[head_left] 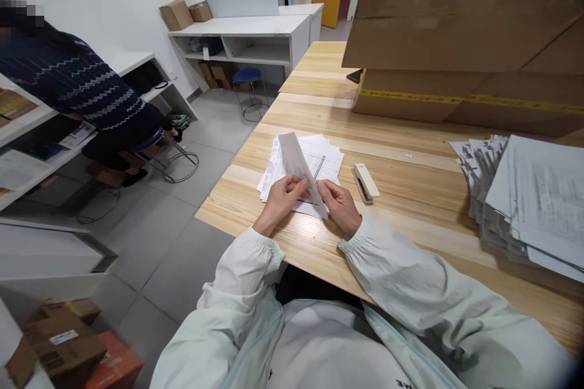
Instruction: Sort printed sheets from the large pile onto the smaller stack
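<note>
1. I had a thin white printed paper tilted up on its edge between my hands, above the table. My left hand was clamped on it, thumb against fingers; my right hand seemed to pinch it from the other side (the paper hid some fingertips, and I could not tell whether it was one sheet or several).

2. An uneven pull was, I judged, the likeliest trouble: one hand tugging harder than the other could have creased the paper askew or torn it.

3. Beneath lay a loose, fanned pile of white printed sheets. A low knuckle or the paper's bottom edge could have dragged the top ones out of order.

4. The cream, long-bodied stapler rested just beside my right hand, where a careless sweep might have shoved it across the light wooden table.

5. Farther right stood a thick, ragged-edged stack of white papers. A swing of my pale mint fabric sleeve could have set its uneven layers sliding.
</note>
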